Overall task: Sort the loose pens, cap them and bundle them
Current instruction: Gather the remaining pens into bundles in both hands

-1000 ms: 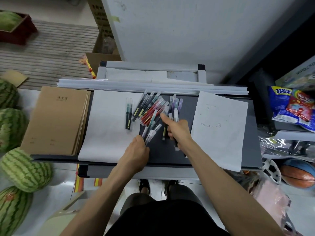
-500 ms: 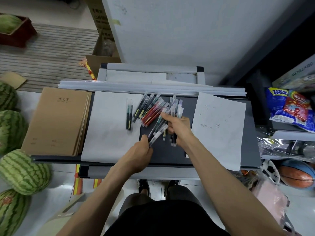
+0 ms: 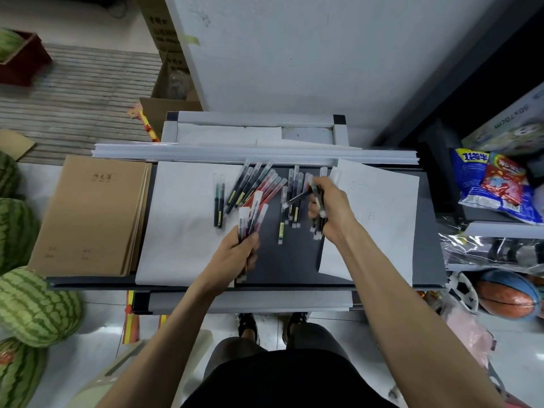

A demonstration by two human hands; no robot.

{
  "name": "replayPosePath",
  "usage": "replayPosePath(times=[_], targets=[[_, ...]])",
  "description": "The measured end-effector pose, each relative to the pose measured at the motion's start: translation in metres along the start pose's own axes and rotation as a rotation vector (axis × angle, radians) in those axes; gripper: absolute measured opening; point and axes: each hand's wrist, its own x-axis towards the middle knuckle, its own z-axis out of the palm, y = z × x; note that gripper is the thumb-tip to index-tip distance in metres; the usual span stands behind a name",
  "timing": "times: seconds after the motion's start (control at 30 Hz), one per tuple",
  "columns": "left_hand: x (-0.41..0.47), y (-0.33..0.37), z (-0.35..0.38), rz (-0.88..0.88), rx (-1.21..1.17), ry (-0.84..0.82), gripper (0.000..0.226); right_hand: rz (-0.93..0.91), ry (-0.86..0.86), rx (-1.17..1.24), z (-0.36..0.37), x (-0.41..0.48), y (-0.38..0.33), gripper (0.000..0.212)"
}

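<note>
Many slim capped pens lie on the dark grey table top [image 3: 294, 260]. My left hand [image 3: 235, 257] grips a fan of several pens [image 3: 253, 213] with frosted caps pointing up and away. My right hand [image 3: 329, 210] grips another bunch of pens [image 3: 317, 201] over the table's middle right. A pair of dark pens [image 3: 219, 198] rests on the left white sheet [image 3: 176, 225]. A slanted row of black and red pens [image 3: 256, 187] lies beside them. Several more pens [image 3: 290, 201] lie upright in the middle.
A stack of brown notebooks [image 3: 88, 213] sits at the table's left. A second white sheet [image 3: 379, 219] lies on the right. Watermelons [image 3: 32, 307] crowd the floor at left. Snack bags [image 3: 494, 184] and balls [image 3: 506, 295] fill shelves at right. A white wall panel [image 3: 294, 54] stands behind.
My left hand has lifted a fan of pens off the table. My right hand gathered a bunch and moved right, towards the right sheet.
</note>
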Motion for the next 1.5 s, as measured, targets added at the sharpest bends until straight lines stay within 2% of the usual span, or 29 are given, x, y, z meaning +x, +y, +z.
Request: replayPosePath(times=[0.07, 0.13, 0.27, 0.37, 0.5, 0.7, 0.77, 0.83, 0.93, 1.1, 1.27, 1.37, 1.5], targets=[[0.007, 0.002, 0.004, -0.031, -0.186, -0.015, 0.018, 0.051, 0.002, -0.056, -0.002, -0.001, 0.003, 0.014], [0.015, 0.003, 0.008, -0.061, -0.269, 0.005, 0.020, 0.092, -0.017, -0.061, -0.004, -0.003, 0.007, 0.017], [0.028, 0.001, 0.017, -0.083, -0.157, 0.097, 0.037, 0.118, -0.115, 0.039, -0.011, -0.010, 0.015, 0.023], [0.034, -0.001, 0.027, -0.095, -0.124, 0.160, 0.040, 0.139, -0.204, 0.160, -0.017, -0.016, 0.016, 0.024], [0.042, -0.001, 0.038, -0.079, -0.094, 0.225, 0.032, 0.178, -0.151, 0.368, -0.021, -0.016, 0.019, 0.022], [0.044, -0.002, 0.044, -0.040, -0.130, 0.256, 0.024, 0.107, -0.199, 0.338, -0.030, -0.014, 0.025, 0.013], [0.047, -0.001, 0.047, -0.043, -0.187, 0.258, 0.020, 0.069, -0.187, 0.302, -0.031, -0.014, 0.028, 0.015], [0.050, 0.001, 0.049, -0.029, -0.214, 0.287, 0.027, 0.006, -0.147, 0.240, -0.028, -0.015, 0.031, 0.022], [0.053, 0.005, 0.055, 0.075, -0.197, 0.355, 0.035, -0.163, 0.002, 0.106, -0.019, -0.020, 0.036, 0.038], [0.056, 0.001, 0.068, 0.379, -0.105, 0.573, 0.041, -0.431, 0.188, -0.025, 0.004, -0.024, 0.056, 0.053], [0.067, -0.014, 0.075, 0.616, 0.015, 0.706, 0.050, -0.695, 0.259, -0.069, 0.013, -0.017, 0.089, 0.060], [0.074, -0.020, 0.078, 0.665, 0.059, 0.713, 0.053, -0.767, 0.262, -0.148, 0.007, -0.005, 0.105, 0.059], [0.077, -0.029, 0.079, 0.804, 0.052, 0.666, 0.053, -0.773, 0.279, -0.221, -0.002, 0.004, 0.127, 0.054]])
